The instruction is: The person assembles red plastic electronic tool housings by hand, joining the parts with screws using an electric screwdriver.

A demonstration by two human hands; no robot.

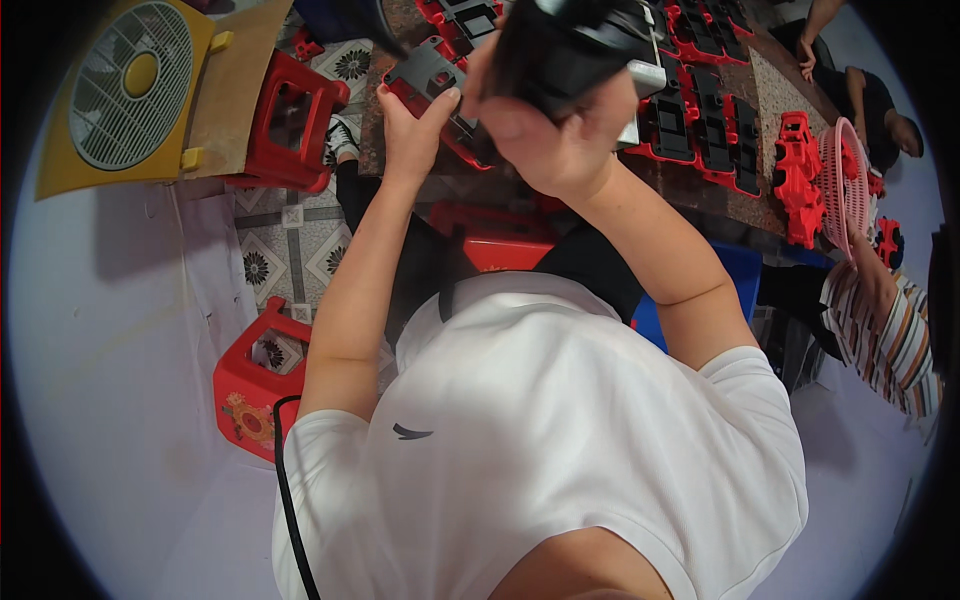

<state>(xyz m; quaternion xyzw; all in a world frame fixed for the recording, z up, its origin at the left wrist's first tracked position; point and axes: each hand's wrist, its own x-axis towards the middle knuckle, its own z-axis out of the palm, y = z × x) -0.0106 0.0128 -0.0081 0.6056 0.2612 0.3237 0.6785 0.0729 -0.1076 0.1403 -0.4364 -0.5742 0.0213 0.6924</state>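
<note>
My left hand (412, 135) is closed on the near end of a red toy-car-like plastic part with a dark grey top (430, 72), its thumb and fingers on opposite sides. My right hand (565, 150) wraps round a bulky, rounded black object (560, 65), held up close and above the table. This object looks like a hand-held power tool, but blur and its nearness hide its exact kind and its working end. Its lower end hides part of the table. Beyond my left hand lies another red and black part (470, 22).
Several red parts with black tops (710, 130) stand in rows on the brown table (755, 210) to the right. Beyond them are red pieces (797, 180) and a pink basket (843, 175), touched by a person in a striped shirt (885, 310). A yellow fan (135, 85) and red stools (262, 385) stand left.
</note>
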